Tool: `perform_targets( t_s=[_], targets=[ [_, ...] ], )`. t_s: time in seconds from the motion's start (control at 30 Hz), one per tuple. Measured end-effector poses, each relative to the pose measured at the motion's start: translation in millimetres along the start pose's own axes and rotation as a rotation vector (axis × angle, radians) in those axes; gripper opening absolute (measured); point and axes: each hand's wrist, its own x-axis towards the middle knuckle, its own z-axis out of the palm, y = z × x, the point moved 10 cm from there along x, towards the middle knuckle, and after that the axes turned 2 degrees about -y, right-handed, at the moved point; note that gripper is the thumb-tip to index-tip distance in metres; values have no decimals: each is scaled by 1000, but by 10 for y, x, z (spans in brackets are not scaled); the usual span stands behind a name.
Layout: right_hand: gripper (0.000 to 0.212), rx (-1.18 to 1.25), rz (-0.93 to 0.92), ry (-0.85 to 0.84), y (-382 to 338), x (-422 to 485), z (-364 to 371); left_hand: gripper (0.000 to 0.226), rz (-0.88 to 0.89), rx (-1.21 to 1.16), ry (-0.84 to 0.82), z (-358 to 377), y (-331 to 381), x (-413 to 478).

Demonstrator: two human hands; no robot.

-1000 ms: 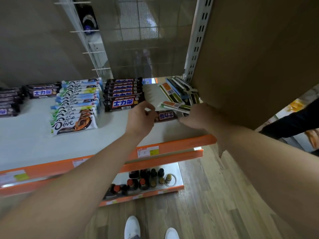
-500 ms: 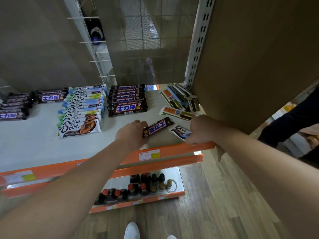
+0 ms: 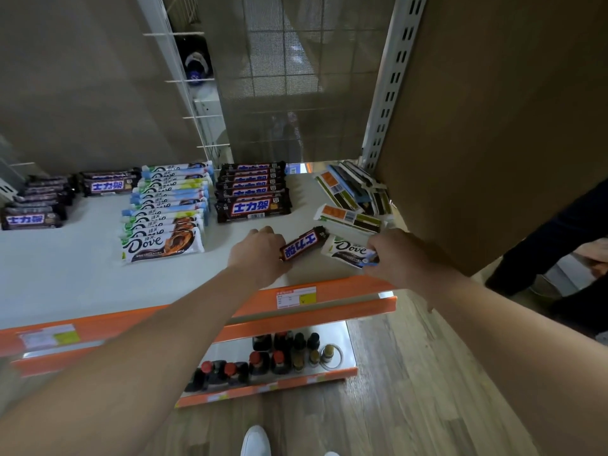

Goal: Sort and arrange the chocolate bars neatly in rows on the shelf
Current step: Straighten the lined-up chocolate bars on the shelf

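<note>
- Loose dark bar [image 3: 303, 245]: brown wrapper, blue-and-white lettering upside down. It lies near the front edge of the white shelf [image 3: 65, 274], pointing toward 2 o'clock, its near end gripped by the left hand [image 3: 260, 255].
- Loose Dove bar [image 3: 348, 251]: white, just beside the dark bar at its 3 o'clock, pinched by the right hand [image 3: 394, 255].
- Dove row [image 3: 164, 209]: overlapped white bars, at 10 o'clock.
- Dark row [image 3: 253, 189]: overlapped, at 11 o'clock.
- Jumbled pile [image 3: 355, 199]: backs up, at 1 o'clock.

My left hand [image 3: 258, 255] hides one end of the dark bar [image 3: 302, 246], my right hand [image 3: 394, 255] one end of the Dove bar [image 3: 348, 251]; the price label [image 3: 296, 297] is unreadably blurred.
</note>
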Motion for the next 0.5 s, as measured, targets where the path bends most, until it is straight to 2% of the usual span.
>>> perform_targets(
  t_s=[0.13, 0.33, 0.5],
  targets=[
    [35, -88, -5, 4, -45, -18, -182, 29, 24, -66, 67, -135, -51, -73],
    [29, -79, -1, 121, -57, -116, -357, 23, 36, -113, 223, -502, -241, -323],
    [31, -70, -41, 161, -164, -161, -436, 32, -2, -86, 276, -714, -528, -623]
  ],
)
